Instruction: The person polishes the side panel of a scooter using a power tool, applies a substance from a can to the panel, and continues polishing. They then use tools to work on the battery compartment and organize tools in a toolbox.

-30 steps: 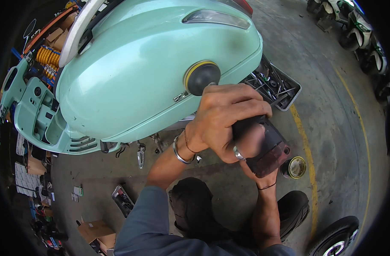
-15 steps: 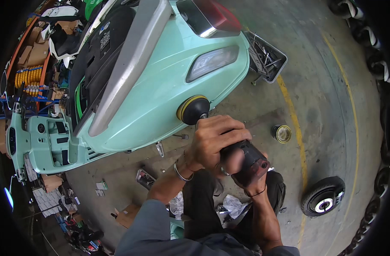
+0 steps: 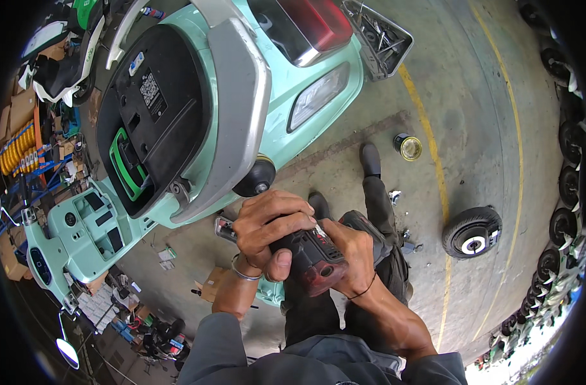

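Note:
Both my hands grip a dark red and black power polisher [image 3: 313, 260]. My left hand [image 3: 267, 228] wraps over its front body; a metal bangle sits on that wrist. My right hand [image 3: 351, 256] holds its rear end. The polisher's round black pad [image 3: 256, 178] presses against the lower side of a mint-green scooter [image 3: 242, 109], just under the grey trim strip. The scooter's seat is off, showing a black compartment with a green handle [image 3: 123, 170]. Its red tail light [image 3: 312, 22] is at the top.
A small round tin [image 3: 408, 147] stands on the concrete floor by a yellow painted line [image 3: 427, 147]. A loose wheel [image 3: 471, 231] lies at right, with a row of tyres along the far right. A black crate of parts [image 3: 377, 35] sits behind the scooter. Clutter and cardboard lie at left.
My view has risen and tipped, so the scooter's open top and tail light now show. The polisher pad has stayed on the green side panel, with both hands still holding it.

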`<state>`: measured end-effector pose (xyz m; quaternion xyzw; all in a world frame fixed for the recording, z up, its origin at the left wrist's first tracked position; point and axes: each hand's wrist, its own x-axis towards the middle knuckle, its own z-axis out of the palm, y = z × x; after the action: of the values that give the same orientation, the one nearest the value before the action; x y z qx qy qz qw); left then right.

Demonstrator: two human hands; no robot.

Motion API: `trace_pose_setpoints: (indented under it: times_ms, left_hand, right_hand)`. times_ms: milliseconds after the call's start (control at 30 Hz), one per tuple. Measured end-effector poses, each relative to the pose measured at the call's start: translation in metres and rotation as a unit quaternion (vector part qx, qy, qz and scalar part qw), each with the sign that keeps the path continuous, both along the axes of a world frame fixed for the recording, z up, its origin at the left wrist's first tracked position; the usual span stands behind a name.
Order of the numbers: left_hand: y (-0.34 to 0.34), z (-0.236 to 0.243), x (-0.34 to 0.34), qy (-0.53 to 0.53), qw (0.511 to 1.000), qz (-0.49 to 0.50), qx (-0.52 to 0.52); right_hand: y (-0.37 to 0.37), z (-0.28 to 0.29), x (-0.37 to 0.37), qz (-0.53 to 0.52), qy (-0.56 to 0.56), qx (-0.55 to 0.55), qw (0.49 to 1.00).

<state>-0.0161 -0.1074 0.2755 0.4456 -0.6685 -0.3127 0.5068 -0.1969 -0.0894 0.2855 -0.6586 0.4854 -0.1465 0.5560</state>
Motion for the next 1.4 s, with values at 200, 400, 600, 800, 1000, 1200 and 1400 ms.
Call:
trace_pose_setpoints:
  times_ms: [200,400,600,800,1000,1200,1400]
  left_hand:
    - [-0.058,-0.009,-0.037,0.026,0.999,0.006,0.032]
    - [-0.119,-0.033,-0.082,0.007,0.999,0.004,0.053]
    - [-0.162,-0.059,-0.122,0.005,0.997,0.012,0.082]
    - [-0.198,-0.077,-0.143,-0.018,0.995,0.033,0.094]
    - [-0.188,-0.052,-0.124,0.002,0.992,0.031,0.119]
    - [-0.156,-0.014,-0.094,-0.027,0.984,0.048,0.171]
    - [-0.165,-0.024,-0.102,-0.023,0.985,0.039,0.164]
  right_hand:
    - [-0.062,0.004,-0.035,-0.008,0.025,0.010,1.000]
    - [-0.119,-0.022,-0.080,-0.044,0.016,0.044,0.998]
    - [-0.151,-0.065,-0.120,-0.054,-0.018,0.093,0.994]
    - [-0.181,-0.084,-0.144,0.023,0.050,-0.055,0.997]
    - [-0.184,-0.055,-0.123,-0.007,0.001,0.072,0.997]
    - [-0.171,-0.025,-0.096,0.018,-0.014,0.150,0.988]
    - [-0.180,-0.030,-0.101,-0.023,-0.038,0.123,0.991]
